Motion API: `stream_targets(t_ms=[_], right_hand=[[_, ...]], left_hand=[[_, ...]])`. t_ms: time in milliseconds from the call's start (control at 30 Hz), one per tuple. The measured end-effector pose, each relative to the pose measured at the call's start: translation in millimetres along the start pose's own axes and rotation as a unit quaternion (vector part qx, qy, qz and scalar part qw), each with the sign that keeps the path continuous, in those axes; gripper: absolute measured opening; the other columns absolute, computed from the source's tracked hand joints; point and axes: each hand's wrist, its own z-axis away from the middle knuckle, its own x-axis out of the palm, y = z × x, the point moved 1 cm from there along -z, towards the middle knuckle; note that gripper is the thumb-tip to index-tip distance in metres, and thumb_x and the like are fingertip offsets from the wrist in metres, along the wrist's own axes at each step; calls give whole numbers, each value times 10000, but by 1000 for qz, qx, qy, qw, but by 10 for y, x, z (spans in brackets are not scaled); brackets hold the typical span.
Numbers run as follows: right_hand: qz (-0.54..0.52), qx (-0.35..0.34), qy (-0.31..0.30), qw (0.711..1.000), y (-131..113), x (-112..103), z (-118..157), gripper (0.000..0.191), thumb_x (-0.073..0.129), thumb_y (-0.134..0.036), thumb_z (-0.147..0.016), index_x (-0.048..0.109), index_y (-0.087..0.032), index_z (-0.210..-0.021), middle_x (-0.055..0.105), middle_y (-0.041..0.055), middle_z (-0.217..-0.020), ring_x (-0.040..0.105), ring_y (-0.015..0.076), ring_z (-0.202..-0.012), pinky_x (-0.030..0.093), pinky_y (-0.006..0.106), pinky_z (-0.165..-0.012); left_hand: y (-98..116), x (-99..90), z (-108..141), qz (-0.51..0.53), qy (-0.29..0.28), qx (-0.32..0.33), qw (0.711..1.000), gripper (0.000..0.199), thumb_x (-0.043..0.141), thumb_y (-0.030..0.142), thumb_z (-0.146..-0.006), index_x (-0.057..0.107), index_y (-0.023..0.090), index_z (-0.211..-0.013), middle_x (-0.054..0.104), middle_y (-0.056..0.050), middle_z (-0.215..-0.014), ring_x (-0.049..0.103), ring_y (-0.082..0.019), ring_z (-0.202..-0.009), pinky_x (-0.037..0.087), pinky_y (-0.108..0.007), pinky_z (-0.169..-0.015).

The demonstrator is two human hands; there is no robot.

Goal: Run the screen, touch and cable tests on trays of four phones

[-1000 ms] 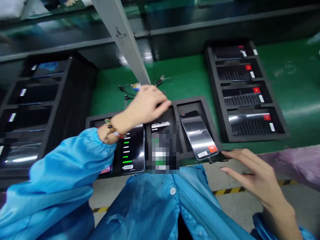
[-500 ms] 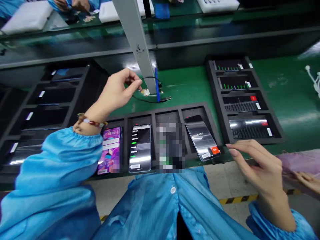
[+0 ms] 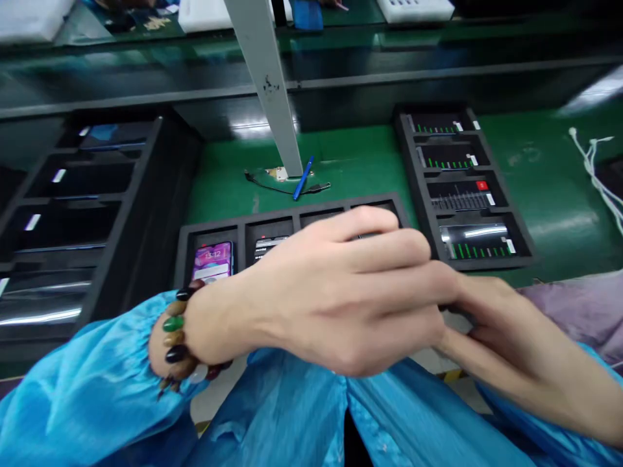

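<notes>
My left hand reaches across the front of a black foam tray, back upward, fingers curled together. Its fingertips meet my right hand at the tray's right end, and whatever is between them is hidden. The right hand's thumb shows in part; its other fingers are covered. In the tray's left slot lies a phone with a purple lock screen. Beside it, the top of a phone with a dark list screen peeks out. The left hand and wrist hide the slots further right.
Behind the tray, a blue pen lies over a thin black cable at the foot of a grey post. Phone trays stand left and right. White cables and a purple sleeve are at far right.
My left hand has let go of the black cable and swung right to my right hand. The pen has turned slantwise. The front phone in the right tray now shows green bars.
</notes>
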Motion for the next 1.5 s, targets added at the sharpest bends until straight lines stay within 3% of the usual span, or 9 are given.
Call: stream_targets(t_ms=[67, 200, 367, 467, 700, 867, 1067, 1267, 1500], right_hand=[[-25, -9, -43, 999, -11, 56, 69, 394, 527, -512, -1152, 657, -447, -1518, 862, -12, -1107, 842, 228, -862, 703, 305, -702], [-46, 45, -77, 995, 171, 336, 376, 307, 521, -376, -1165, 693, -415, -1416, 852, -20, -1231, 853, 209, -1019, 704, 288, -880], [-88, 110, -155, 978, 403, 815, 626, 293, 487, -383, -1175, 672, -366, -1402, 812, 10, -1334, 821, 218, -1157, 694, 335, -964], [-92, 113, -167, 975, 476, 991, 644, 288, 481, -412, -1179, 693, -350, -1363, 804, 28, -1326, 806, 232, -1180, 691, 349, -939], [-138, 97, -180, 969, 573, 1086, 635, 249, 503, -418, -1179, 705, -290, -1248, 794, 32, -1140, 798, 202, -1032, 662, 338, -919], [-142, 89, -199, 965, 628, 1131, 629, 259, 521, -444, -1174, 703, -281, -1259, 787, 39, -1171, 787, 201, -1042, 645, 331, -905], [-137, 79, -198, 968, 673, 1221, 598, 272, 522, -441, -1179, 719, -256, -1210, 768, 20, -1075, 766, 180, -951, 603, 319, -850], [-128, 31, -160, 978, 680, 1292, 589, 255, 562, -413, -1169, 740, -241, -1226, 794, 7, -1043, 776, 167, -897, 579, 302, -796], [-77, -38, -104, 991, 629, 1344, 541, 198, 618, -336, -1146, 762, -214, -1204, 795, -11, -945, 758, 149, -752, 520, 307, -633]], left_hand=[[-126, 50, 71, 19, 11, -21, 1000, 423, 360, 466, -1149, 765, 402, -1044, 794, 40, -1229, 730, -252, -1103, 567, -536, -1077], [-795, 280, 425, -1, -10, -202, 979, 509, 425, 645, -1110, 781, 291, -1190, 785, -85, -1231, 694, -329, -1196, 483, -589, -1126], [-1285, 746, 770, -47, -74, -217, 972, 659, 531, 727, -1050, 737, 198, -1386, 753, -150, -1328, 631, -382, -1246, 443, -552, -1117], [-1232, 905, 813, -50, -81, -203, 975, 925, 685, 860, -893, 670, 164, -1502, 706, -173, -1407, 583, -413, -1301, 406, -568, -1174], [-1125, 955, 841, -19, -89, -200, 975, 1120, 769, 907, -768, 580, 165, -1585, 676, -178, -1411, 566, -409, -1323, 368, -557, -1210], [-1155, 967, 879, -10, -74, -204, 976, 792, 572, 760, -1024, 615, 164, -1544, 684, -164, -1428, 580, -357, -1293, 334, -547, -1233], [-1153, 974, 887, 3, -77, -207, 975, 917, 689, 805, -926, 597, 156, -1567, 665, -170, -1468, 557, -379, -1315, 320, -559, -1237], [-1173, 932, 882, 23, -72, -226, 971, 645, 480, 661, -1101, 655, 194, -1509, 690, -145, -1458, 567, -347, -1341, 308, -543, -1232], [-1172, 930, 865, 25, -68, -228, 971, 633, 525, 652, -1083, 674, 189, -1488, 704, -147, -1442, 586, -344, -1312, 314, -542, -1225]])
